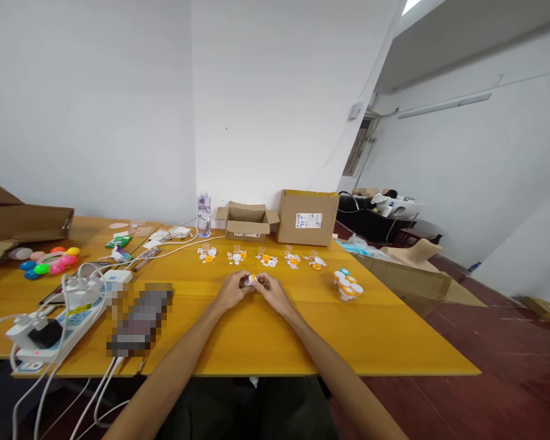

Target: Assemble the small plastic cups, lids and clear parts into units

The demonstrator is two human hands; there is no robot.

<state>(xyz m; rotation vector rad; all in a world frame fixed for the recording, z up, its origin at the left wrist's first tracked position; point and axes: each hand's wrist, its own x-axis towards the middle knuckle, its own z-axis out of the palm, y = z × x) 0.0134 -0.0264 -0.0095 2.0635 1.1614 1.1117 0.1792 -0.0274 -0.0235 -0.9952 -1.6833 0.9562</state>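
Note:
My left hand [231, 290] and my right hand [271, 291] meet over the middle of the yellow table [302, 336]. Both pinch one small white and orange part [252, 280] between their fingertips. Beyond them lies a row of small white and orange parts with clear little cups [262, 257]. To the right stands a cluster of small white, orange and teal capped pieces [348, 284].
Two cardboard boxes [308, 217] and a water bottle [204, 214] stand at the far edge. On the left lie a power strip with white chargers and cables [68, 311], coloured plastic balls [50, 260] and another open box [13, 223]. Flattened cardboard [417, 275] lies right of the table.

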